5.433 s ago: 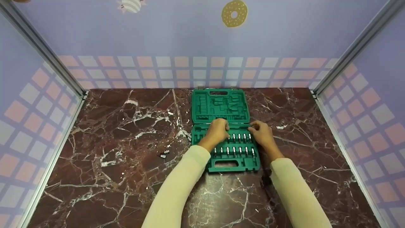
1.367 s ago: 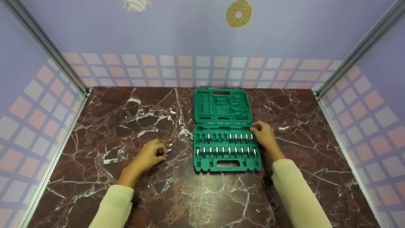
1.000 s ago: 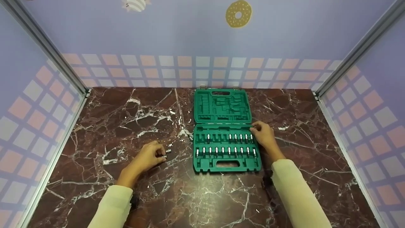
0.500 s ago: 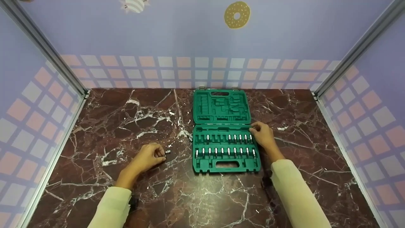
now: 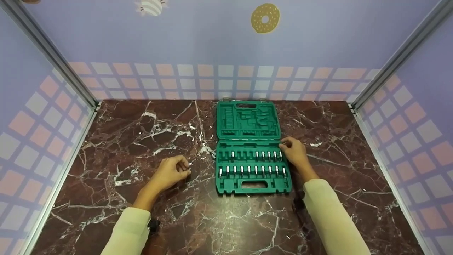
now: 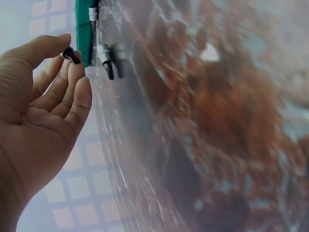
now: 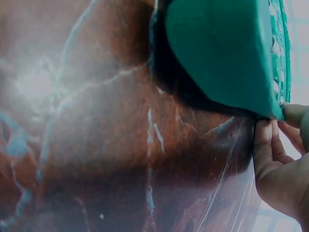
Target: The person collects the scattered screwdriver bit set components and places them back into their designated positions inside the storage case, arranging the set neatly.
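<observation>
My left hand (image 5: 170,173) is over the table left of the case. In the left wrist view its thumb and forefinger pinch a small bit socket (image 6: 71,55) with a dark tip. Another bit socket (image 6: 105,57), silver with a black tip, is on the table just past the fingers. The head view does not clearly show either one. An open green socket case (image 5: 235,185) holds two rows of silver bit sockets, with several bare slots in the upper row. My right hand (image 5: 295,150) grips the case's right edge near the hinge, thumb above and fingers below.
The case lid (image 5: 247,118) lies back toward the patterned rear wall (image 5: 198,39). Walls also stand at left and right. Dark marbled table surface (image 5: 198,219) extends around the case. A further silver piece (image 6: 93,13) shows against the case in the left wrist view.
My left hand has gone from over the case to the loose bit sockets at left, where it has taken hold of one and shifted slightly right. My right hand stays at the case edge.
</observation>
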`<state>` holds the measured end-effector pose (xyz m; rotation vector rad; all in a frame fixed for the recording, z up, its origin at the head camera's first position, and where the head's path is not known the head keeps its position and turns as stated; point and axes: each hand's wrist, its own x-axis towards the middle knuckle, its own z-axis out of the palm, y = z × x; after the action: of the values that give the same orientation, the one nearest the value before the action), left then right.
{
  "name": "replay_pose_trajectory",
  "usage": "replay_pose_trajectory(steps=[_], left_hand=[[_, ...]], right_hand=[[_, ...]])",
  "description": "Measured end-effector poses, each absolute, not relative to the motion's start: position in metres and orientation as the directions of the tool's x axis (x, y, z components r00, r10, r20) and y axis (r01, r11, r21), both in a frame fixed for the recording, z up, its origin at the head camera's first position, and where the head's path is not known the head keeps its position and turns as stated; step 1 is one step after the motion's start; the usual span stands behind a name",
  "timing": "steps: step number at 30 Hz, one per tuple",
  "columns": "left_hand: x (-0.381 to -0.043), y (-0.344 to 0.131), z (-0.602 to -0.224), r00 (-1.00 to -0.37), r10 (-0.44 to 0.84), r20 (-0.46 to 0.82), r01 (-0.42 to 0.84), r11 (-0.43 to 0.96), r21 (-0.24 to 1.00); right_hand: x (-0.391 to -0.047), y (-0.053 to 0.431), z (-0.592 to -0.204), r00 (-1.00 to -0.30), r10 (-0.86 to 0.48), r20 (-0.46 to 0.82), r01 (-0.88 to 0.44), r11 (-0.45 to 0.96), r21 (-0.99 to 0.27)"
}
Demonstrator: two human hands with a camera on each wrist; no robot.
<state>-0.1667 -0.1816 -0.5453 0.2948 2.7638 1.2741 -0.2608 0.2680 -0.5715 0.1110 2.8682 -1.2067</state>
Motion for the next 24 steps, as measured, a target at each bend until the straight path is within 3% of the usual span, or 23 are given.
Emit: replay_pose_trajectory(steps=[24], left_hand=[[-0.192,-0.128,-0.512,-0.955,0.284,0.088,0.237,0.549,0.802]], right_hand=[[-0.261,0.264,-0.571,-0.999,0.026,-0.025,0.036,0.688,-0.725]])
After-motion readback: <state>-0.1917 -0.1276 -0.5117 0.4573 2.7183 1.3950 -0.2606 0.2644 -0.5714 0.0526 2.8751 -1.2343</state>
